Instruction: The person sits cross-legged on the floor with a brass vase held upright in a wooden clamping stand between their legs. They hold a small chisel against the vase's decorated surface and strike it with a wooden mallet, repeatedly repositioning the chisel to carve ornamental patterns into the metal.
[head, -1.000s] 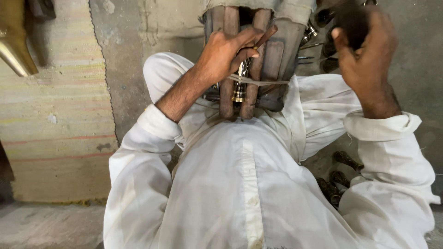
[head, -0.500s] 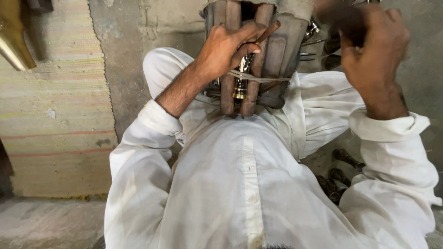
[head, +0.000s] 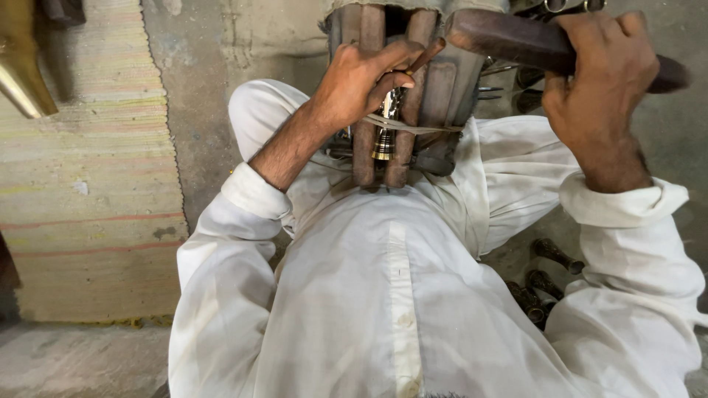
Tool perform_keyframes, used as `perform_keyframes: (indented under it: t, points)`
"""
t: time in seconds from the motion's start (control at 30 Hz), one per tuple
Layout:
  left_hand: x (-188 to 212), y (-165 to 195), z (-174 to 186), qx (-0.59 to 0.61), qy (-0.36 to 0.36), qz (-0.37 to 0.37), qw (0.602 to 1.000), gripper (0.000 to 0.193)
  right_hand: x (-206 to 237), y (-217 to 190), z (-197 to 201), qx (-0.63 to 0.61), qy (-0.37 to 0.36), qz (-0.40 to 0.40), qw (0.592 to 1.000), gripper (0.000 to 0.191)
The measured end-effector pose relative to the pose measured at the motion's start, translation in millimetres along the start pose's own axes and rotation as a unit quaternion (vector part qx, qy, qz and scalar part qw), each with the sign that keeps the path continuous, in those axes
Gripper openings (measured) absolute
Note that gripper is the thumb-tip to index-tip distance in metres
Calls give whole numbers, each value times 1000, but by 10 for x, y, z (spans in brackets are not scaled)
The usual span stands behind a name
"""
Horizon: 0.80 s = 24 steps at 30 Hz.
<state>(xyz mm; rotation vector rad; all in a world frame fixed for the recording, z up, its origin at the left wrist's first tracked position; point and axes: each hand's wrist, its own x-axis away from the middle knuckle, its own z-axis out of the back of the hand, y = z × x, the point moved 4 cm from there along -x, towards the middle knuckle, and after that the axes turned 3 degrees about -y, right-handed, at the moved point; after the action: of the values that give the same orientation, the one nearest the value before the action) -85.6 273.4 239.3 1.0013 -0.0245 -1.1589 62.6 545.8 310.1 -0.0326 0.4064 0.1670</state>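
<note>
A wooden clamp [head: 413,88] made of upright brown blocks stands in front of my chest, bound with a pale band. A small brass and silver piece [head: 384,140] sits in the gap between the blocks. My left hand [head: 361,77] rests on the blocks and pinches a thin dark tool [head: 426,55] at the top of that piece. My right hand [head: 597,81] is closed around a thick dark wooden handle [head: 509,40] that lies across the top right of the clamp. White sleeves cover both my arms.
A striped woven mat [head: 88,184] covers the floor at left, with a brass cone-shaped thing [head: 22,66] at its upper edge. Several dark metal pieces [head: 542,284] lie on the floor under my right arm. Bare grey concrete [head: 192,88] runs behind the clamp.
My right hand has swung the thick wooden handle leftward and down over the top of the clamp. The left hand keeps its hold on the thin tool.
</note>
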Motion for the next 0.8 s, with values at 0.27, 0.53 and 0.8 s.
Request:
perform_keyframes:
  t: [0.27, 0.53, 0.8]
  points:
    - [144, 12, 32, 38, 56, -10, 998, 42, -120, -115, 86, 4, -37, 21, 999, 38]
    - [179, -7, 6, 48, 65, 45, 996, 43, -375, -234, 221, 31, -17, 62, 997, 42]
    - [173, -48, -15, 62, 63, 46, 995, 38, -457, -173, 259, 49, -39, 73, 995, 39]
